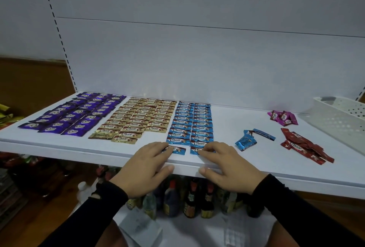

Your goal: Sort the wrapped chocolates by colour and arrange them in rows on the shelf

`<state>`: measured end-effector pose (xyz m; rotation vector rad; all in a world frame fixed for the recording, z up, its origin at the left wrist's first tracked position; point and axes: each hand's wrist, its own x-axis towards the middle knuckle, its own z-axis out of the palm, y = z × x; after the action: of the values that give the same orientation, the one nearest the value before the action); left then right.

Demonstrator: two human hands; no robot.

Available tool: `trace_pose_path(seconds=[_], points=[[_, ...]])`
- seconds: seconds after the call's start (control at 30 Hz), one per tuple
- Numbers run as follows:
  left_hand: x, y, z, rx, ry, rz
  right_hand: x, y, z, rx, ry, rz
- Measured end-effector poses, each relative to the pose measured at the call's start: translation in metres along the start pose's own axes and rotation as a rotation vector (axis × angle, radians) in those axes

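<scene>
- left hand (147, 164) and right hand (225, 162), fingers nearly flat, each press a blue chocolate: one (176, 149), the other (194, 150), at the shelf (59, 146) front edge.
- step in hand: squaring off the two blue rows (190, 122) just beyond the fingertips.
- next, probably: loose blue chocolates (246, 141) right of the right hand; red pile (304, 145) and pink pile (282, 118) farther right remain unsorted.

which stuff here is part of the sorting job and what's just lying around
Job: purple rows, gold rows, blue rows, loose blue, pink pile, red pile, shelf.
Lying about: white basket, bottles below.
</scene>
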<state>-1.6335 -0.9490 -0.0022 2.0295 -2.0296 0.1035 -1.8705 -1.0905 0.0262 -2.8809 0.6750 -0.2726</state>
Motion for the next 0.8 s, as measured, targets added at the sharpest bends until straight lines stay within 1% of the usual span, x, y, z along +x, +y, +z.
trace_pose_path(seconds=[0.07, 0.2, 0.33, 0.57, 0.8], points=[[-0.001, 0.001, 0.002, 0.018, -0.023, -0.019, -0.001, 0.000, 0.000, -0.009, -0.012, 0.001], [0.000, 0.004, 0.003, 0.055, -0.007, -0.021, -0.002, 0.001, 0.002, -0.013, -0.027, 0.011], [0.000, 0.007, 0.001, 0.059, 0.005, -0.026, -0.001, 0.000, 0.002, -0.020, -0.034, 0.017], [0.002, 0.013, -0.001, 0.066, -0.044, -0.065, -0.002, -0.002, 0.001, 0.001, -0.034, 0.020], [0.004, 0.015, 0.000, 0.062, -0.031, -0.075, -0.001, -0.001, 0.002, 0.015, -0.016, 0.022]])
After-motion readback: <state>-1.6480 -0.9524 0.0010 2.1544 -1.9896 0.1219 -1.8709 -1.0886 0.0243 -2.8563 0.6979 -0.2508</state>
